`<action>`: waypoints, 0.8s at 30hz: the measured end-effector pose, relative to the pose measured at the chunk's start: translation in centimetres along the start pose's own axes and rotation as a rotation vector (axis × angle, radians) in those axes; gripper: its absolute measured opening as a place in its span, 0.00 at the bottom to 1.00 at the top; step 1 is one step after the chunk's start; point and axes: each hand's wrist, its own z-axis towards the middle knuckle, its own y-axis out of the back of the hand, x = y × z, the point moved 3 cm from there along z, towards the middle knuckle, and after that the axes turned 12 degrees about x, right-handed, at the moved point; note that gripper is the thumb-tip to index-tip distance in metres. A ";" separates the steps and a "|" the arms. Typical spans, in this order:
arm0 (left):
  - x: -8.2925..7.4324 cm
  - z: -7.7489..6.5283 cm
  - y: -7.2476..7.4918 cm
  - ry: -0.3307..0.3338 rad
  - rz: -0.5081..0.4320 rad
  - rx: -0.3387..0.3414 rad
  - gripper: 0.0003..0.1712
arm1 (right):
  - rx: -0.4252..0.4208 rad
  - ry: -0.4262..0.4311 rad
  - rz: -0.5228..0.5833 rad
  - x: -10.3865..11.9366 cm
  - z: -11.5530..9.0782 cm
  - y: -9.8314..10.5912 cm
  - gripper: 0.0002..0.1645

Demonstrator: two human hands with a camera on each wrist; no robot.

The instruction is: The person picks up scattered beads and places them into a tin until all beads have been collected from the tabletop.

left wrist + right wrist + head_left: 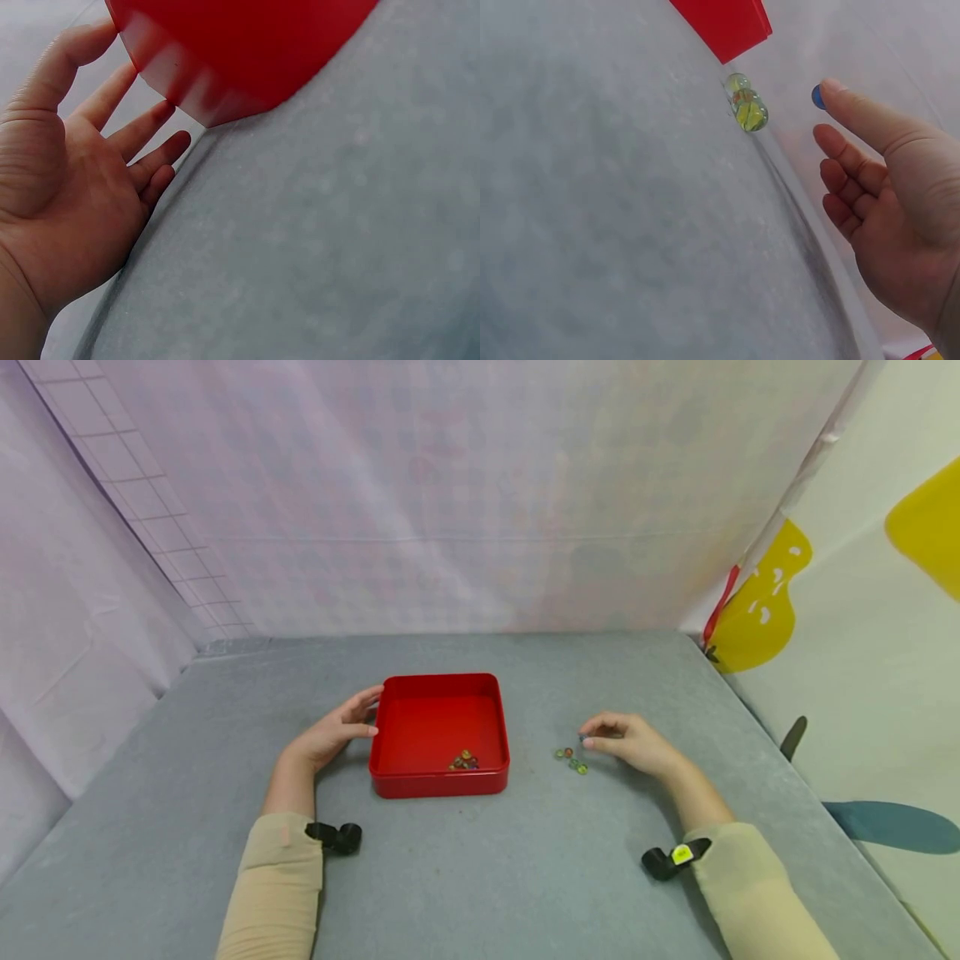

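Note:
A square red tray [438, 718] with raised sides sits mid-table, and several glass marbles [465, 761] lie together in its near right corner. My left hand [335, 728] touches the tray's left side with spread, mostly straight fingers, the thumb near the rim. In the left wrist view, the fingertips [163, 111] meet the red wall. To the right of the tray, my right hand [628, 743] pinches a blue marble [818, 97] at the thumb tip, above the table. Several green, yellow and reddish marbles [573, 763] rest on the table just left of that hand.
A grey cloth covers the table [450, 877]. Pale curtains [465, 502] hang behind it and at the left. A white sheet with yellow and teal shapes [892, 827] borders the right side. Both wrists wear black camera straps [333, 837].

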 end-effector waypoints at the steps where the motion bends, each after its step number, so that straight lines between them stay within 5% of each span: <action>1: 0.0 0.0 0.0 -0.003 0.003 0.003 0.41 | -0.006 0.007 -0.007 0.0 0.0 0.0 0.11; 16: -0.1 -0.1 0.0 -0.008 0.007 0.008 0.41 | -0.071 0.030 -0.063 1.4 0.6 -0.3 0.10; 24: 0.0 -0.1 0.0 -0.009 -0.001 0.010 0.41 | -0.079 0.068 -0.077 5.5 0.2 -1.0 0.09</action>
